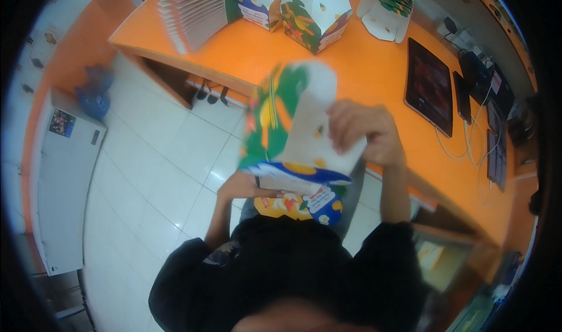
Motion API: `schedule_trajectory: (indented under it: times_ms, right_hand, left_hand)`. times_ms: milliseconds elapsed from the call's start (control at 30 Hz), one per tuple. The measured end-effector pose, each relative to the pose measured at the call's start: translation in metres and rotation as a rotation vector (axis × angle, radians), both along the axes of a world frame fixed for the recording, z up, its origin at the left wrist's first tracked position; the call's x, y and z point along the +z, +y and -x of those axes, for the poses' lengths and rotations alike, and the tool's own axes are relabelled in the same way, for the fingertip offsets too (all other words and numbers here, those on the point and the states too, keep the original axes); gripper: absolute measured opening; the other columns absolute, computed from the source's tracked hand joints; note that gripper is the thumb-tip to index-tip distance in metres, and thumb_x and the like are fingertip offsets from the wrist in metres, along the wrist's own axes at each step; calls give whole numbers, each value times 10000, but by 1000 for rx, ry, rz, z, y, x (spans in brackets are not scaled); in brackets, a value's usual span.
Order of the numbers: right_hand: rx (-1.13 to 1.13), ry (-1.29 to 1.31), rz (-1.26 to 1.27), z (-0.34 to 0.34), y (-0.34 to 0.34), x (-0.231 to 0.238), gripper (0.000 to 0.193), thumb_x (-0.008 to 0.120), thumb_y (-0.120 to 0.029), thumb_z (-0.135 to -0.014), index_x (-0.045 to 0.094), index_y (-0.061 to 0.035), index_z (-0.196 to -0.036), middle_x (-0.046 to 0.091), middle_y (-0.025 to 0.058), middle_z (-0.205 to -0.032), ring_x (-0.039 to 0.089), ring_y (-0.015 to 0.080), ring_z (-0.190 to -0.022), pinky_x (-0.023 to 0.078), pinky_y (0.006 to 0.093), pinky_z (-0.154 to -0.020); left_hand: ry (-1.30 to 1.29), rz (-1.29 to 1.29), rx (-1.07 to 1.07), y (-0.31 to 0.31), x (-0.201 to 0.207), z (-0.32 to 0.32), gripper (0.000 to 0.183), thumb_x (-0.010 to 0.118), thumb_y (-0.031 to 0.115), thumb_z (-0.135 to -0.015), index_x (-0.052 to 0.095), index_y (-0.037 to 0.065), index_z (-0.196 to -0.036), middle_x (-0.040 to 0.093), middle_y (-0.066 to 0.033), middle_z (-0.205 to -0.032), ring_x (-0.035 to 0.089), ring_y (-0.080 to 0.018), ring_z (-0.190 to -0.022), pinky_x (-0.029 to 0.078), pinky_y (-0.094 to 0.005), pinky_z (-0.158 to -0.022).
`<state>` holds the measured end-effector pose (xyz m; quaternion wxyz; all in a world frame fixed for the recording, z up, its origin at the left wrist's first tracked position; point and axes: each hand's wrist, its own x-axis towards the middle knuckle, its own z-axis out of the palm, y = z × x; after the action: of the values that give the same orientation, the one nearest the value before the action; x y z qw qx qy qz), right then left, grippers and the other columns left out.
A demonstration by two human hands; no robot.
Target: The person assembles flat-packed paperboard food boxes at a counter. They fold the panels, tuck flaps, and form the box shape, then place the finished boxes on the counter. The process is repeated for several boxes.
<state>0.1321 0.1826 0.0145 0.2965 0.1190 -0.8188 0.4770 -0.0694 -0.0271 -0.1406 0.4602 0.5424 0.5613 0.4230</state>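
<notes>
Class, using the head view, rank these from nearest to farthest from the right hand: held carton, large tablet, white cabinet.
1. Held carton: gripped by the right hand.
2. Large tablet: on the orange table, right of the hand.
3. White cabinet: far left.

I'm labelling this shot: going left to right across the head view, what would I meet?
Pale cabinet, white-edged stack, left hand, held patterned carton, right hand, tablet, slim black device.
</notes>
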Motion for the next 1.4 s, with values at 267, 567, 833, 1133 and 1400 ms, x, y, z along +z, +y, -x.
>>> schedule_trajectory:
  times_ms: [267,567,833,1133,1400]
  right_hand:
    - [-50,-309,-96,-60,-20,-44,283,548,141,-599,651,-54,-775,638,32,-778,606,234,-856,411,466,-1010]
    - [54,-749,75,-101,-20,-118,499,710,-176,-779,523,21,-1198,604,225,-1110,583,352,-1046,445,388,-939]
    - [-90,-827,47,-82,-71,-150,571,656,-230,-830,439,-29,-1319,470,231,-1329,443,375,-1245,369,424,-1042]
    - [-59,-1099,95,-85,-67,-129,637,677,-242,-822,395,-57,-1362,435,227,-1380,412,367,-1289,353,427,-1066]
    - [-32,-1015,62,-87,-72,-135,660,673,-266,-822,380,-46,-1371,467,226,-1351,460,367,-1248,374,418,-1049]
  left_hand:
    - [57,-107,-154,24,32,-15,1155,913,135,-520,192,179,-1421,274,-135,-1436,315,-352,-1324,335,-490,-1076]
    - [424,-162,-256,30,52,-42,908,864,126,-511,444,136,-1316,388,-102,-1392,340,-375,-1289,350,-489,-1073]
    - [384,-170,-252,31,33,-67,1008,849,143,-516,359,148,-1397,370,-112,-1386,322,-359,-1294,320,-488,-1083]
    - [442,-213,-251,29,22,-66,1064,887,230,-495,351,164,-1412,358,-127,-1348,314,-352,-1292,311,-474,-1076]
    - [318,-261,-327,31,15,-64,994,874,195,-518,372,159,-1375,357,-153,-1360,312,-384,-1293,319,-484,-1072]
